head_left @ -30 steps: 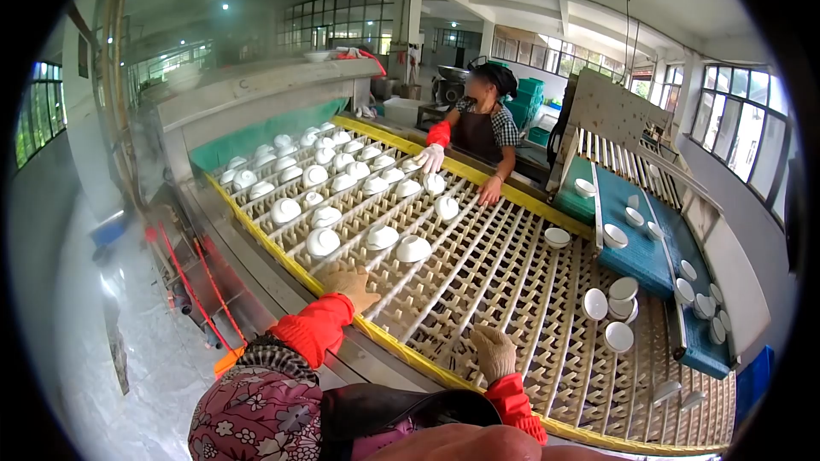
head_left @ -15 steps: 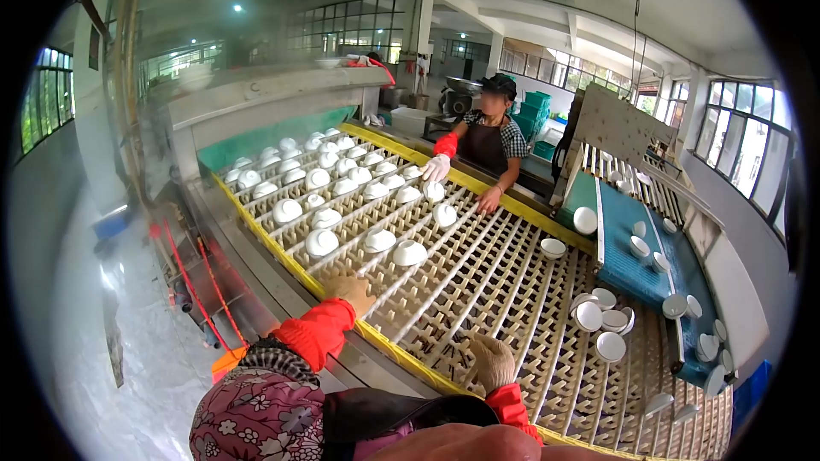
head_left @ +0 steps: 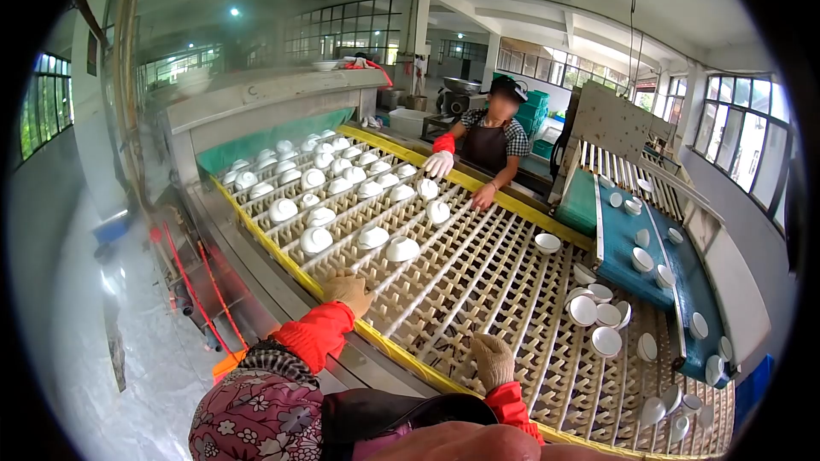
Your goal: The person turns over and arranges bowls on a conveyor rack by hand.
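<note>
My left hand (head_left: 348, 290), in a tan glove below a red cuff, rests open at the near yellow edge (head_left: 260, 237) of a wide slatted conveyor (head_left: 444, 299). My right hand (head_left: 494, 362), gloved the same way, is over the near side of the slats, thumb apart from the fingers, with no object visible in it. Beyond my left hand, the closest white bowls are one upside-down bowl (head_left: 316, 241) and another bowl (head_left: 402, 248); neither touches it. Many more bowls lie upside down toward the far left. A cluster of bowls (head_left: 583, 310) lies right of my right hand.
Across the conveyor a person (head_left: 489, 143) in a dark apron reaches over the far yellow edge, one hand gloved. A blue belt (head_left: 623, 239) carrying bowls slopes down at right. Fallen bowls (head_left: 653, 411) lie at lower right. A metal housing (head_left: 273, 90) stands at far left.
Bowls on the conveyor have shifted slightly left. Bowls on the blue belt have moved down, and more now lie on the slats at lower right. My hands stay nearly still.
</note>
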A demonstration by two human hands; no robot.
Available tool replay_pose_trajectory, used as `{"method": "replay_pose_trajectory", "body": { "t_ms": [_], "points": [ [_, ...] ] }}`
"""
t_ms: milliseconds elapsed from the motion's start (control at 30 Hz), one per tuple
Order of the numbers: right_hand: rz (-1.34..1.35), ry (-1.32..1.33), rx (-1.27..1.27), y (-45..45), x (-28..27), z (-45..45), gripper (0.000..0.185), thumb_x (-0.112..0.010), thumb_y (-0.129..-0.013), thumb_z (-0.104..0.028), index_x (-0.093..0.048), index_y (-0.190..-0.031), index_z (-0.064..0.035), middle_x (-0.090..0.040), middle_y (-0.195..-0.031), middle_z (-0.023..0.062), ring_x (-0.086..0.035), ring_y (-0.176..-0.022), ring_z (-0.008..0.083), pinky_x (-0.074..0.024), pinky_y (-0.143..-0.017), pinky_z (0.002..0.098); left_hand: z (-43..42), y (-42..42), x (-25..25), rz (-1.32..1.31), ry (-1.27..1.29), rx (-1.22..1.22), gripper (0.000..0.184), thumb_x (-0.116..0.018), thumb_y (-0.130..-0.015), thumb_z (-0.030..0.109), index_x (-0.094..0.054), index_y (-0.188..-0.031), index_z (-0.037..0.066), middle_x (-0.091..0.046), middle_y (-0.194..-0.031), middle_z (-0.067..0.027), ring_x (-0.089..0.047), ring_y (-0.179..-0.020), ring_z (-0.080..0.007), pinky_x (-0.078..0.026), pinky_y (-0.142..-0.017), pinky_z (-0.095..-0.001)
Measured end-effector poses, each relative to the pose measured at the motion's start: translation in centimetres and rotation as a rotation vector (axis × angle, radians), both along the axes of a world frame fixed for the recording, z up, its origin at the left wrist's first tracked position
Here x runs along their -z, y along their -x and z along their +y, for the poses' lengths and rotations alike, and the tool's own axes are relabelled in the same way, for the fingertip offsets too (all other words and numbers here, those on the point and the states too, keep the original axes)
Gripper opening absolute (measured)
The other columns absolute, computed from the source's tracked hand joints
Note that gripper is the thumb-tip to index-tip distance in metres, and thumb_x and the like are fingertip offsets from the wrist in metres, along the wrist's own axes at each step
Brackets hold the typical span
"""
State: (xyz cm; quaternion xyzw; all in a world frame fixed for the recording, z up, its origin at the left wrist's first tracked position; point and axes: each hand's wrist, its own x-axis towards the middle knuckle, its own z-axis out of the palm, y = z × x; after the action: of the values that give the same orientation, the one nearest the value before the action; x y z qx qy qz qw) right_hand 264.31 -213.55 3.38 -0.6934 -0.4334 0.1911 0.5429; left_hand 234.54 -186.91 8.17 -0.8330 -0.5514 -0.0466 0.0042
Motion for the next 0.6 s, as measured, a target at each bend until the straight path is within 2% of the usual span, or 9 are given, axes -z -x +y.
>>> {"method": "replay_pose_trajectory", "body": {
  "t_ms": [67,167,267,367,467,600],
  "points": [
    [0.023,0.024,0.002,-0.3,0.1,-0.3,0.038,-0.080,-0.104,-0.031,-0.084,-0.129,-0.0022,-0.085,-0.106,0.0102,-0.079,-0.098,0.0178,-0.0610,-0.091,0.0328,-0.5,-0.2,-0.2,0.002,0.011,-0.008,0.056,-0.064,-0.103,0.060,-0.081,-0.127,0.012,-0.078,-0.140,-0.0135,-0.062,-0.141,-0.0307,-0.036,-0.123,-0.0466],
    [0.046,0.015,-0.004,-0.7,0.3,-0.6,0.038,-0.080,-0.105,-0.031,-0.084,-0.129,-0.0020,-0.085,-0.106,0.0106,-0.079,-0.099,0.0180,-0.0610,-0.091,0.0328,-1.1,-0.3,0.0,-0.023,-0.046,0.013,0.057,-0.065,-0.104,0.061,-0.081,-0.127,0.011,-0.079,-0.137,-0.0148,-0.064,-0.140,-0.0328,-0.038,-0.124,-0.0501],
    [0.099,0.012,-0.015,-1.1,0.6,-0.8,0.038,-0.079,-0.104,-0.030,-0.084,-0.128,-0.0014,-0.085,-0.106,0.0100,-0.079,-0.099,0.0181,-0.0611,-0.091,0.0332,-1.6,-0.8,-0.3,-0.003,-0.018,0.005,0.055,-0.061,-0.108,0.061,-0.083,-0.131,0.015,-0.084,-0.126,-0.0105,-0.076,-0.126,-0.0304,-0.043,-0.119,-0.0502],
    [0.066,-0.006,0.006,-1.7,1.1,-1.1,0.037,-0.079,-0.104,-0.030,-0.084,-0.127,-0.0017,-0.085,-0.105,0.0096,-0.080,-0.097,0.0187,-0.0613,-0.090,0.0336,-1.2,-1.0,0.3,-0.043,0.031,0.045,0.055,-0.062,-0.108,0.060,-0.082,-0.131,0.015,-0.085,-0.122,-0.0107,-0.079,-0.118,-0.0319,-0.045,-0.118,-0.0505],
    [0.022,-0.010,0.014,-2.2,1.3,-1.3,0.036,-0.079,-0.103,-0.030,-0.085,-0.127,-0.0025,-0.086,-0.108,0.0106,-0.080,-0.099,0.0192,-0.0614,-0.091,0.0336,-1.6,-1.3,1.1,-0.126,-0.045,0.054,0.053,-0.065,-0.105,0.057,-0.084,-0.117,0.009,-0.085,-0.112,-0.0163,-0.079,-0.109,-0.0373,-0.048,-0.115,-0.0527],
    [-0.048,0.030,-0.001,-2.1,-0.8,-2.4,0.036,-0.078,-0.103,-0.030,-0.085,-0.127,-0.0033,-0.086,-0.112,0.0120,-0.080,-0.100,0.0193,-0.0613,-0.092,0.0336,-1.6,-1.7,1.0,-0.130,0.005,0.035,0.051,-0.066,-0.104,0.057,-0.086,-0.113,0.010,-0.085,-0.103,-0.0162,-0.080,-0.102,-0.0378,-0.055,-0.103,-0.0529]
  ]
}}
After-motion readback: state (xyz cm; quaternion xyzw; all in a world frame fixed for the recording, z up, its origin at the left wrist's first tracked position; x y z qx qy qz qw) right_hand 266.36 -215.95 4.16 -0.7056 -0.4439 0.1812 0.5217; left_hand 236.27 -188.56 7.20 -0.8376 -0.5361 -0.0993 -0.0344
